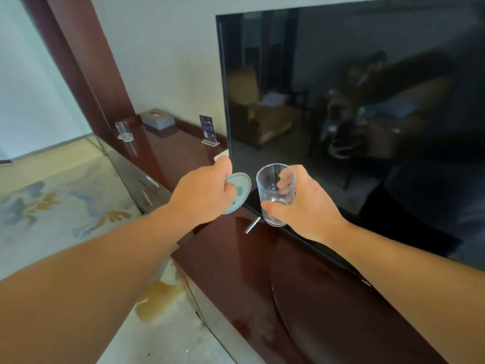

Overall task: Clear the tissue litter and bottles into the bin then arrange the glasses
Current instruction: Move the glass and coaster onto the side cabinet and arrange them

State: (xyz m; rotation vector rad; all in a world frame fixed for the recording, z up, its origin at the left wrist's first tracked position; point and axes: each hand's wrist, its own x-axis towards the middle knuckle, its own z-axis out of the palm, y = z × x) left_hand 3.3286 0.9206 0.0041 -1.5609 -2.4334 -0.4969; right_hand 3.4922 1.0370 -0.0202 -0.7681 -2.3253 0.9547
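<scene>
Glass (pixel 274 203) — inside right hand (pixel 309 208) grip | coaster (pixel 241 191) — pinched by left hand (pixel 204 197)

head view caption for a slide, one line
At the TV cabinet, left hand holds a round coaster, right hand an empty glass; another glass stands farther along.
</scene>
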